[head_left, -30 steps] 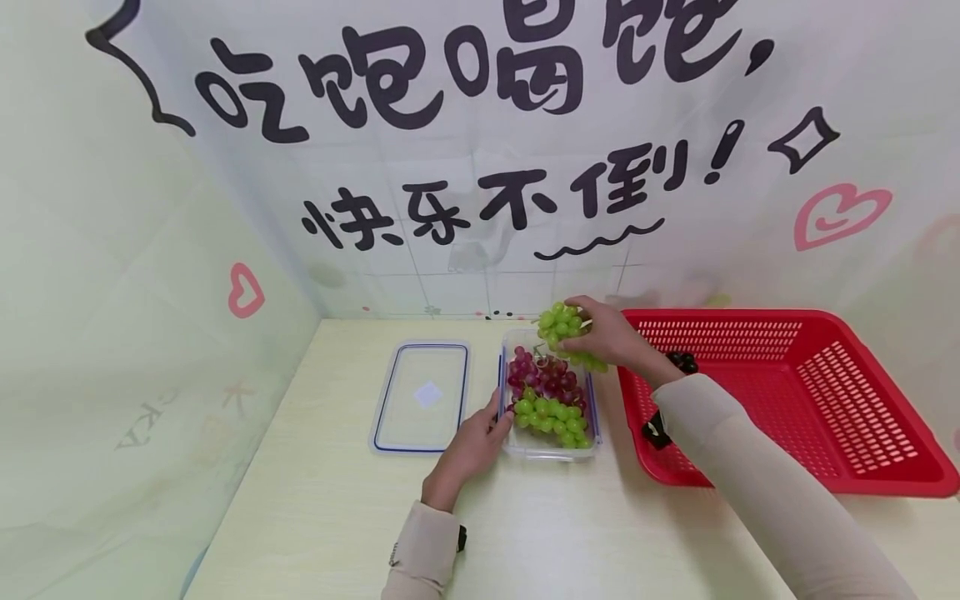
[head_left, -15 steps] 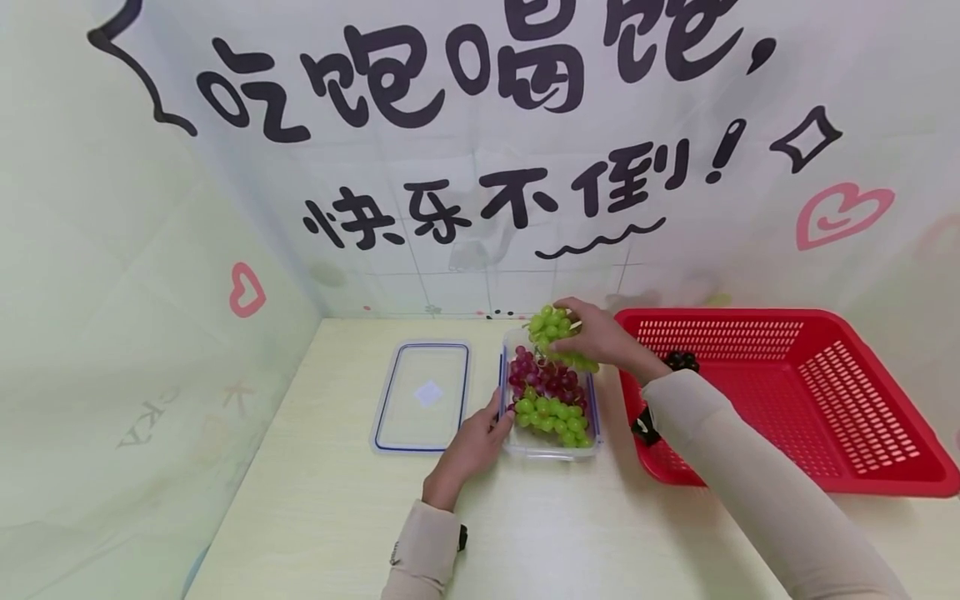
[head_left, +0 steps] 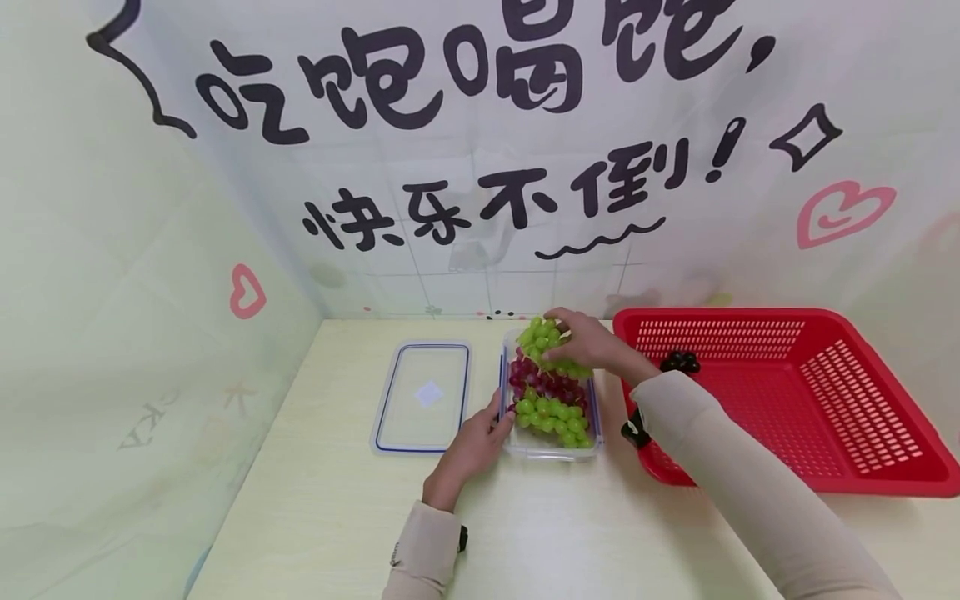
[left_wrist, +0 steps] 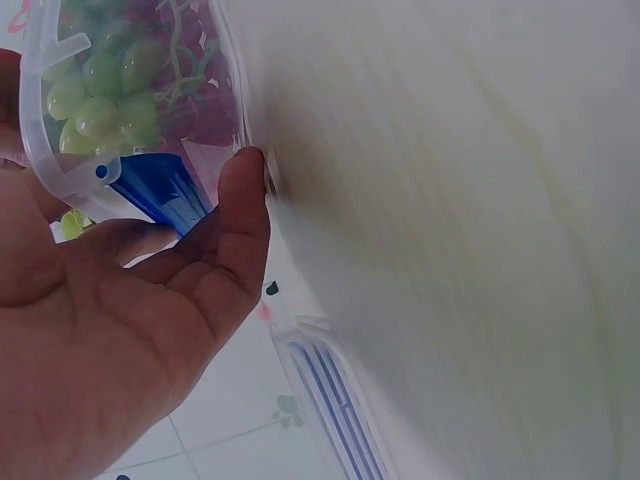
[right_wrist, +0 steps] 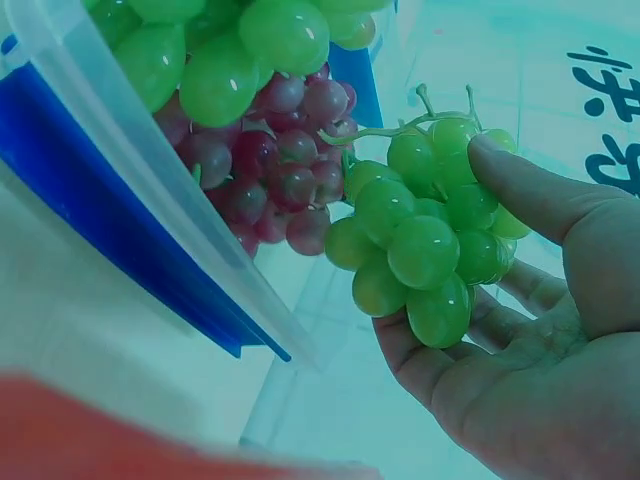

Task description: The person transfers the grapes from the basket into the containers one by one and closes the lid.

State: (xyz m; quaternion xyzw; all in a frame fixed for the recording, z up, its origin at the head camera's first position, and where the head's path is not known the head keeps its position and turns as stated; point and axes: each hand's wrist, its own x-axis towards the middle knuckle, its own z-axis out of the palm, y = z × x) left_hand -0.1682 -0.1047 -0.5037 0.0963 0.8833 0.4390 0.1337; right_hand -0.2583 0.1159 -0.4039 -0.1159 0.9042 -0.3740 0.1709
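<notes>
Over the container, right hand seemingly curled

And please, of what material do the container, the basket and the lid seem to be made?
Container: probably clear plastic, smooth and glossy; the grapes show through it.
Basket: likely moulded plastic with a slight shine, judging by its even red colour and perforated sides.
Lid: see-through, probably plastic, perhaps glass; its blue line may be a rubbery seal.
</notes>
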